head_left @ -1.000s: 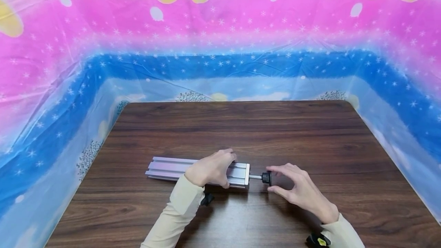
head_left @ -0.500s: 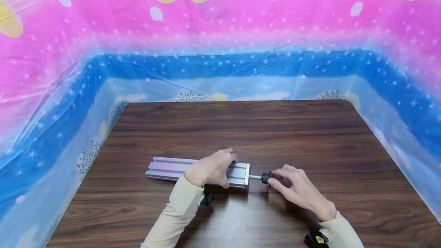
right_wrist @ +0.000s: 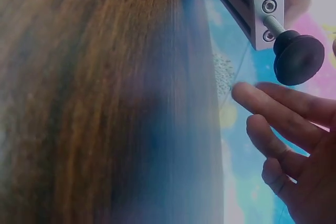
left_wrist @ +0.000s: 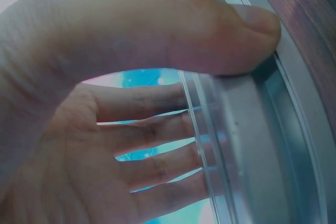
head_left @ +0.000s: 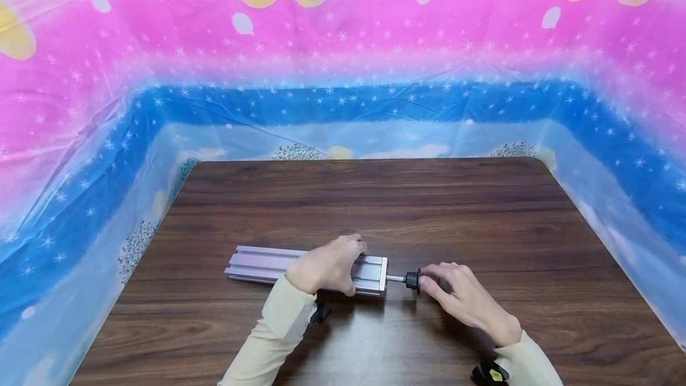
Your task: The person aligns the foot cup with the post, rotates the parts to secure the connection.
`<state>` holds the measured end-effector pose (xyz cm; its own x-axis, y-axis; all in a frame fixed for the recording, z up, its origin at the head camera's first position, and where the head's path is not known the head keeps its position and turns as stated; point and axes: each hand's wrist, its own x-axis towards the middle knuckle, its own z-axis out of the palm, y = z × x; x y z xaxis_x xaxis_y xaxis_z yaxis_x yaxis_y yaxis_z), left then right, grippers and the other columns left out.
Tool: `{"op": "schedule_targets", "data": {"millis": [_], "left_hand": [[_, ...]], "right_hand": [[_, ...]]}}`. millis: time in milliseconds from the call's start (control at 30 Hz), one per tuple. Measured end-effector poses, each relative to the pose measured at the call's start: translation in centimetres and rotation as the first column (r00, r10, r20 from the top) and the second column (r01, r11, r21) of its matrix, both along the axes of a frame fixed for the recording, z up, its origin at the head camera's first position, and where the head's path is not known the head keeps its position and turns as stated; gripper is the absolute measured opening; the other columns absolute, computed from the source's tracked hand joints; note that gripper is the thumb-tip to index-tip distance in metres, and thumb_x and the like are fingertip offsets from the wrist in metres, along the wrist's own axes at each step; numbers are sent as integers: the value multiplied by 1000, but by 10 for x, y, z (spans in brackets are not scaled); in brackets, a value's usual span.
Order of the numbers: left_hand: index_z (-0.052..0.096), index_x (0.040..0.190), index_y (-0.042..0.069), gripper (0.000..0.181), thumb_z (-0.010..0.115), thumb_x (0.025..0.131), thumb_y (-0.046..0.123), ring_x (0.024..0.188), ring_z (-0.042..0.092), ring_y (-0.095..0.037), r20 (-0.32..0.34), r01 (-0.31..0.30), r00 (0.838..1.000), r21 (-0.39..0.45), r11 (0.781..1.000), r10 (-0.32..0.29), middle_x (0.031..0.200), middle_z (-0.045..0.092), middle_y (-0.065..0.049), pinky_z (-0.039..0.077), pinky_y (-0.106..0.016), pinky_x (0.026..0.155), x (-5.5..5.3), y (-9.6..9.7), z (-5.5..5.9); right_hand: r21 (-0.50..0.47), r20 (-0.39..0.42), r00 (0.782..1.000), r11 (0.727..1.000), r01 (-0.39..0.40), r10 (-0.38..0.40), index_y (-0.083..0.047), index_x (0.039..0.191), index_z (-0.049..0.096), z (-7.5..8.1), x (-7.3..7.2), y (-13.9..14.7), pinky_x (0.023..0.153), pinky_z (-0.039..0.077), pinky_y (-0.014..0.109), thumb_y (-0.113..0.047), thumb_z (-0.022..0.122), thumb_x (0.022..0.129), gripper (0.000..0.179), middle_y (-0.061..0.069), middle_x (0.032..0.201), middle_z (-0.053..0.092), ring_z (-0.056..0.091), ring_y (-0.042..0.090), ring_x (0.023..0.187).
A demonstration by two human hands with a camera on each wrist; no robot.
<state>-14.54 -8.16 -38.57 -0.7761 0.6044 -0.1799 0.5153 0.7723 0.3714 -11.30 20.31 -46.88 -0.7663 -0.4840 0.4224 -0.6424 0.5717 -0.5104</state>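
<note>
The silver rail (head_left: 370,271) is gripped by the left hand (head_left: 326,268), with the thumb laid on its near side and the fingers on the far side. The black knob (head_left: 411,280), borne on a rod (head_left: 395,278) between the hands, is approached closely by the right hand's (head_left: 471,298) released, loosely bent fingers; whether contact is made cannot be told.

No legible text, label, brand, number or sign on anything in view.

The head view is bright, with pale glare on the tabletop (head_left: 370,341); both wrist views look hazier.
</note>
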Motion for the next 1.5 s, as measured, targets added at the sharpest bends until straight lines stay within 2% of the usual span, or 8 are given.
{"op": "schedule_targets", "data": {"millis": [133,267,467,833,967,1133,1300,1500], "left_hand": [[64,123,2,63,90,66,10,95,54,-18,4,-5,1000,-2,1000,5,109,61,-3,51,-31,81,1,0,2],[64,125,2,65,90,66,10,97,54,-17,8,-11,1000,-5,1000,11,113,61,-3,51,-31,81,1,-1,4],[64,126,1,66,90,66,9,97,55,-17,4,-6,1000,3,1000,6,115,62,-4,51,-31,82,0,-2,3],[64,124,1,64,90,66,9,96,54,-17,10,-10,1000,7,1000,10,110,61,-2,50,-30,80,0,-1,2],[64,124,2,64,90,66,9,95,54,-17,9,-12,1000,2,1000,12,109,61,-2,50,-30,80,0,0,2],[64,123,2,63,90,65,8,94,53,-17,16,-9,1000,4,1000,9,108,60,-3,50,-30,79,0,0,1],[64,124,2,63,89,66,9,100,55,-19,7,-5,1000,0,1000,5,114,61,-4,51,-32,83,1,1,1],[64,125,2,64,90,67,10,101,55,-19,4,-1,1000,1,1000,1,117,62,-5,51,-32,85,2,0,1]], "right_hand": [[-51,-41,998,998,-40,38,-12,136,61,1,3,1,73,52,27,-23,83,83,59,-5,111,71,62,6,84],[-87,-151,984,991,-104,90,-9,146,52,2,4,-2,80,50,25,-18,92,71,85,6,131,67,63,11,90],[-84,-223,972,992,-89,69,-8,134,64,1,4,-3,77,49,26,-10,90,70,69,0,119,72,63,12,84],[-51,-119,992,998,-40,34,-7,124,71,0,3,2,68,55,32,-18,84,82,45,-5,99,72,65,10,82],[-49,-70,997,998,-28,24,-7,113,75,1,2,2,66,56,31,-19,80,85,30,-3,91,71,65,8,80],[-26,-51,998,999,-30,28,-19,95,77,0,0,1,62,50,24,-18,74,91,5,-16,82,65,56,1,73],[10,-77,997,1000,-23,23,-25,78,74,-2,-2,0,66,44,22,-13,67,94,21,-22,75,61,50,-4,71],[21,-87,996,1000,-1,3,-24,74,74,-3,-2,-1,70,43,26,-12,65,96,27,-21,73,63,53,-4,72]]}}
